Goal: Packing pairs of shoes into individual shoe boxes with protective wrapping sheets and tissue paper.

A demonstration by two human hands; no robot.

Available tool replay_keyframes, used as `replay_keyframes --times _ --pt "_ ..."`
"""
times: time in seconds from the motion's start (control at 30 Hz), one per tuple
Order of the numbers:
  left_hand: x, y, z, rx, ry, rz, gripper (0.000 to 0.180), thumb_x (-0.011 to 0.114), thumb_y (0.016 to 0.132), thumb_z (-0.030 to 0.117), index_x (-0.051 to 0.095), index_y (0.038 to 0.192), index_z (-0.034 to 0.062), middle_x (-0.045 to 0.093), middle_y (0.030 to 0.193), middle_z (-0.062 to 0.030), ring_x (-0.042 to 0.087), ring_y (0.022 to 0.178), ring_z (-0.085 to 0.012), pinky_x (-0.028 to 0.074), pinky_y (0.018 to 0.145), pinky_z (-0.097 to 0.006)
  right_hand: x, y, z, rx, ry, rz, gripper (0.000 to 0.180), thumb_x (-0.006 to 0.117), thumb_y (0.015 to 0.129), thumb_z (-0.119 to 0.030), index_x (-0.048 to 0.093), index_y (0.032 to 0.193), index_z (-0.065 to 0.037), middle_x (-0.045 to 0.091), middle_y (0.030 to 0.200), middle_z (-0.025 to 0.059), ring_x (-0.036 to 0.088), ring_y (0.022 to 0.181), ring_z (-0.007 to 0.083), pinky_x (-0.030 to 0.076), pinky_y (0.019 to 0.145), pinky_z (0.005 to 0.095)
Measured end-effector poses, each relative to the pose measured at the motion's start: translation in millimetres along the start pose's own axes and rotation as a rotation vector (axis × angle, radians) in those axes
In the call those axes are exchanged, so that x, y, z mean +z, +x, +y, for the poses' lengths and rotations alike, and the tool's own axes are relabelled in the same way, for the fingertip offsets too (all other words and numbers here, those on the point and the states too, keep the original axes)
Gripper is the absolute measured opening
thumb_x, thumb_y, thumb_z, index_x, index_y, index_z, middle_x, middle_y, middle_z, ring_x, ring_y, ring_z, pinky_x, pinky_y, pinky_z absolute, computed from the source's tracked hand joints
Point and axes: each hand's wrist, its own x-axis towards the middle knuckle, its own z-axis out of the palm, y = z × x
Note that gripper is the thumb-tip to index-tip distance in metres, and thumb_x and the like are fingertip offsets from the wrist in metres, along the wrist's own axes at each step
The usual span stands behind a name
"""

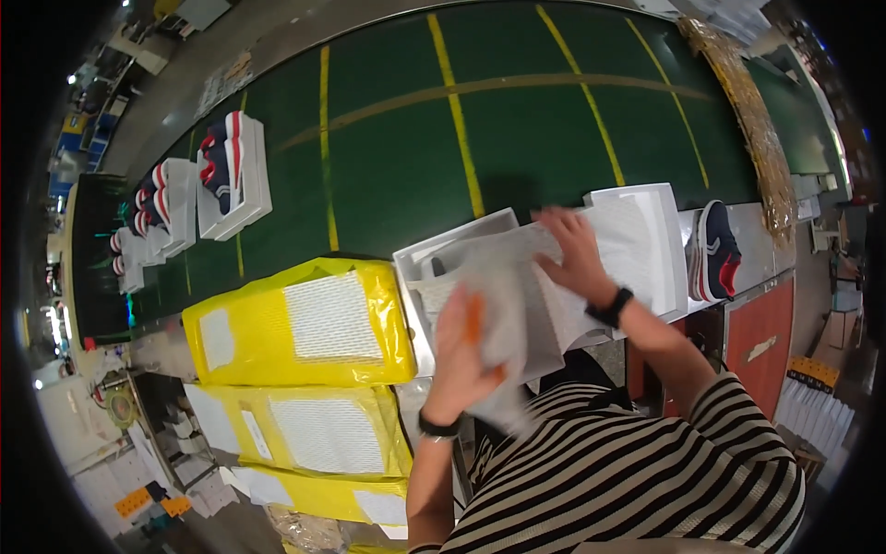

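My left hand [452, 360], blurred by motion, grips a translucent white sheet of wrapping paper [506, 323] between its thumb and fingers. Orange patches show at its fingers; what they are is unclear. Beneath the sheet lies an open white shoebox [403, 268], its contents mostly hidden by paper and hand. My right hand [574, 254], with a black wristband, is over the paper's far right side, fingers spread. To its right is a second white box [669, 231] with white paper inside. A dark blue sneaker [718, 254] with a white sole and red lining stands beyond that box.
Yellow-wrapped bundles [249, 328] of white perforated sheets are stacked at my left. Across the green belt [397, 157] with yellow lines, white boxes holding navy shoes [221, 166] stand at the far left. A tape-wrapped bar [752, 129] edges the belt at right.
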Motion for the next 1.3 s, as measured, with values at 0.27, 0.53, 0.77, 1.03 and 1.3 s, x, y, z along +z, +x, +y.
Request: replay_keyframes --times 0.27,0.53,0.77,1.03,1.3 --pt "119.9 35.2 -30.0 -0.186 0.744 -0.32 0.103 0.082 0.066 0.043 0.035 0.145 -0.0026 0.035 0.15 -0.0274 0.027 0.143 -0.0389 0.015 0.118 -0.051 -17.7 70.0 104.2 0.119 0.009 -0.486 0.023 0.069 0.076 -0.042 0.07 0.073 -0.019 0.066 0.073 0.0044 0.064 0.086 0.0268 0.035 0.097 0.0543" --pt "132.0 68.0 -9.1 -0.325 1.137 -0.656 0.077 0.08 0.068 0.045 0.058 0.129 0.0042 0.035 0.153 -0.0211 0.026 0.145 -0.0352 0.011 0.119 -0.052 -94.8 -81.6 145.7 0.205 -0.161 0.361 0.037 0.08 0.07 -0.016 0.064 0.103 -0.015 0.047 0.139 0.0127 0.037 0.135 0.0373 0.025 0.108 0.0571" --pt "74.4 49.0 28.6 -0.314 0.836 -0.37 0.055 0.077 0.075 0.034 0.064 0.119 0.0032 0.061 0.123 -0.0241 0.056 0.118 -0.0377 0.033 0.108 -0.049 -231.3 -313.5 256.9 1.059 -0.044 0.233 0.049 0.085 0.065 -0.023 0.064 0.106 -0.007 0.066 0.11 0.015 0.062 0.109 0.0295 0.047 0.09 0.0385" --pt "94.0 80.2 152.4 0.298 0.59 -0.148 0.05 0.071 0.082 0.01 0.057 0.131 0.0067 0.057 0.132 -0.0174 0.061 0.091 -0.0322 0.049 0.078 -0.041 -288.1 -168.2 96.9 0.267 -0.277 0.177 0.026 0.078 0.061 -0.004 0.061 0.08 -0.002 0.064 0.112 0.0145 0.066 0.079 0.0348 0.053 0.065 0.0389" --pt "13.7 59.8 151.1 0.231 0.699 -0.125 0.032 0.076 0.07 0.022 0.067 0.097 0.0085 0.057 0.089 -0.0054 0.057 0.076 -0.0276 0.049 0.06 -0.04 -175.4 -97.7 -12.0 0.035 0.71 -0.036 0.055 0.078 0.079 -0.011 0.056 0.13 -0.008 0.053 0.139 0.0129 0.051 0.13 0.0272 0.048 0.1 0.037"
